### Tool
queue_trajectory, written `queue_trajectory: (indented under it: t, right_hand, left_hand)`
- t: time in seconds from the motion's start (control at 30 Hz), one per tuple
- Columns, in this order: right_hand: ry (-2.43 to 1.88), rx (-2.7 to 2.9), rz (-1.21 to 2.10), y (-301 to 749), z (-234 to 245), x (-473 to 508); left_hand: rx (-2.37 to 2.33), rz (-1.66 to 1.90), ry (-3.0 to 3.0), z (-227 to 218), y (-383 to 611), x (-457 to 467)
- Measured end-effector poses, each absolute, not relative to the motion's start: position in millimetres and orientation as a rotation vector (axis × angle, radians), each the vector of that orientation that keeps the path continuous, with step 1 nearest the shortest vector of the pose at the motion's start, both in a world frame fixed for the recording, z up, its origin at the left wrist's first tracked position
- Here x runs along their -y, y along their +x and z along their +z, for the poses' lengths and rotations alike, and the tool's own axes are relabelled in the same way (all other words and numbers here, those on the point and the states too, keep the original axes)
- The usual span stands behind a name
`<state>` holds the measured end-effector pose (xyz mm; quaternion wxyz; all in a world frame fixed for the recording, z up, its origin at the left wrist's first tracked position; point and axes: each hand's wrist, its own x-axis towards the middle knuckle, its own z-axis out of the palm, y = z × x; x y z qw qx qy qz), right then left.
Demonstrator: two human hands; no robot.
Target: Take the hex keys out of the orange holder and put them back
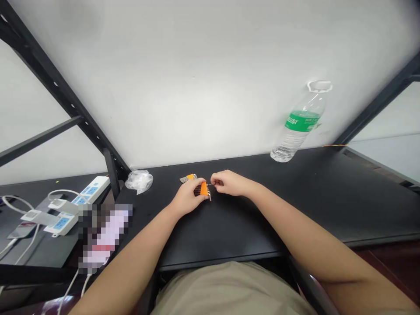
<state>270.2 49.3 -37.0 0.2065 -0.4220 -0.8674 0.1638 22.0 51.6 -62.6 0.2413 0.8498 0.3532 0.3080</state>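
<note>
My left hand (pixel 186 199) is closed around an orange holder (pixel 204 189) with a row of thin metal pins or keys sticking out of it, held just above the black table (pixel 262 210). My right hand (pixel 227 183) is pinched at the holder's right end, on the tips of the metal pieces. Another small orange and metal piece (pixel 187 178) lies on the table just behind my left hand.
A crumpled clear plastic bag (pixel 139 180) lies left of my hands. A water bottle (pixel 298 124) with a green label stands at the back right against the white wall. A white power strip (pixel 77 205) with plugs and cables sits on the neighbouring table, behind a black frame post (pixel 111 173).
</note>
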Motion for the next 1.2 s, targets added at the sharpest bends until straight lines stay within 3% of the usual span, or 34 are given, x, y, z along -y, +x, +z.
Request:
queue_trajectory:
  t: [1.07, 1.2]
  right_hand:
    - [-1.133, 2.443, 0.343, 267.8, -26.8, -39.1]
    - [-1.111, 2.286, 0.561, 259.2, -30.0, -38.6]
  left_hand:
    - [-0.933, 0.729, 2.395, -60.6, 21.2, -51.8]
    - [-0.918, 0.765, 2.467, -58.5, 23.0, -50.4]
